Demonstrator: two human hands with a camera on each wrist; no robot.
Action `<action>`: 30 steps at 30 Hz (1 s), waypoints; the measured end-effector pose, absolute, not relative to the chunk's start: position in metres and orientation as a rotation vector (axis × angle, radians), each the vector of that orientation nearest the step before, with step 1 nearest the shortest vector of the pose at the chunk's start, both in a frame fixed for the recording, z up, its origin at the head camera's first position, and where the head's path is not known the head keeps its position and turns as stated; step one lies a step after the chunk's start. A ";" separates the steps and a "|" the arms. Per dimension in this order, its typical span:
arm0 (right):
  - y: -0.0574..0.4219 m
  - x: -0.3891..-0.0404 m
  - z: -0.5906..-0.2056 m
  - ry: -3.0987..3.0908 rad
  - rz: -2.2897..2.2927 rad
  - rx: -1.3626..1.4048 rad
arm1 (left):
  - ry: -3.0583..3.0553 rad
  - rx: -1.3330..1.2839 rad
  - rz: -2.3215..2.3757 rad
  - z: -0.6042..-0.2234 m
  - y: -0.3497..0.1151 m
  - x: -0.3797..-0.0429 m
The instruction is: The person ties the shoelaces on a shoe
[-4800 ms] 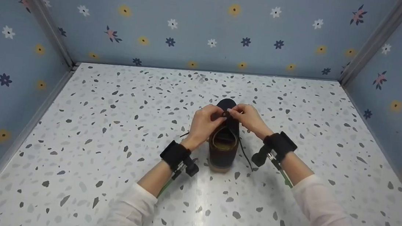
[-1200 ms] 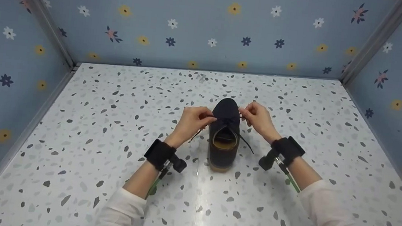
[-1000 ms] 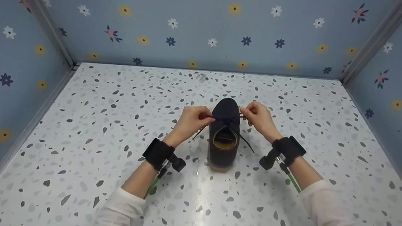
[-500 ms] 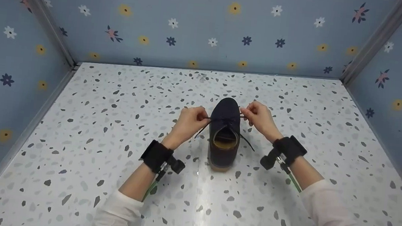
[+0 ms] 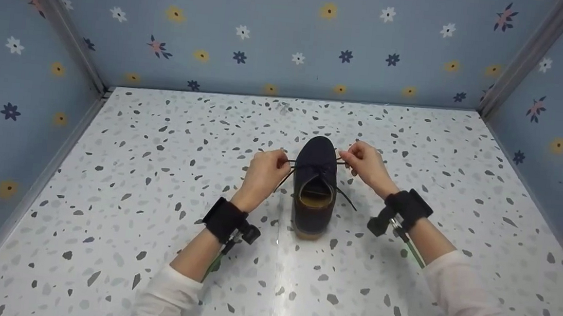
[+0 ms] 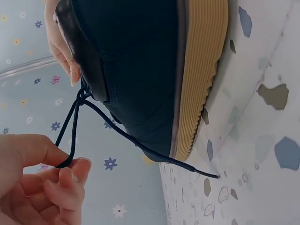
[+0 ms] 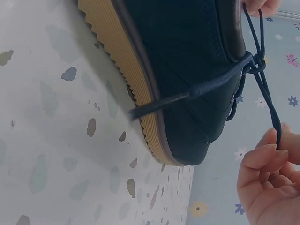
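Observation:
A dark navy shoe [image 5: 311,220] with a tan ridged sole [image 6: 201,70] stands upright on the floor, toe pointing away. Its lace is tied in a bow, and the knot [image 7: 255,64] sits over the tongue. Left of the shoe, my left hand [image 5: 263,174] pinches one loop [image 6: 73,131] between thumb and finger. On the other side, my right hand [image 5: 367,166] pinches the opposite loop [image 7: 269,101]. Both loops are drawn out sideways. One loose lace end [image 5: 347,199] hangs down on the right; another lace end [image 5: 283,180] hangs on the left.
White speckled flooring [image 5: 174,251] surrounds the shoe. Blue flowered panels [image 5: 273,33] stand at the back and both sides, with grey posts [image 5: 524,52] at the corners. Black straps [image 5: 226,220] carry a small camera at each wrist.
My hands were together over the laces and have since moved apart to either side, drawing out the loops. Lately the left loop shows wider. The shoe has stayed in place.

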State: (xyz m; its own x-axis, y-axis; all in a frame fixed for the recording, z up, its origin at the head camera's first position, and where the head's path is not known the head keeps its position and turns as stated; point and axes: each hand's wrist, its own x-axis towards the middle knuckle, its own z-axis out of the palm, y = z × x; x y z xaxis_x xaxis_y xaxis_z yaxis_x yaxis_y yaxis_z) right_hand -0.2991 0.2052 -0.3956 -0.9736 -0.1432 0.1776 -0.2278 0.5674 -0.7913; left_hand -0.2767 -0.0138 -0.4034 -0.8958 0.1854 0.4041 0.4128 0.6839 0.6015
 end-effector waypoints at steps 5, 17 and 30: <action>0.207 -0.301 -0.398 -2.707 1.377 0.295 | -2.398 -0.506 -1.532 -0.464 -0.010 -0.324; 0.206 -0.297 -0.398 -2.669 1.449 0.279 | -2.253 -0.558 -1.999 -0.490 -0.012 -0.342; 0.207 -0.300 -0.398 -2.729 1.387 0.255 | -2.451 -0.644 -1.715 -0.403 -0.016 -0.271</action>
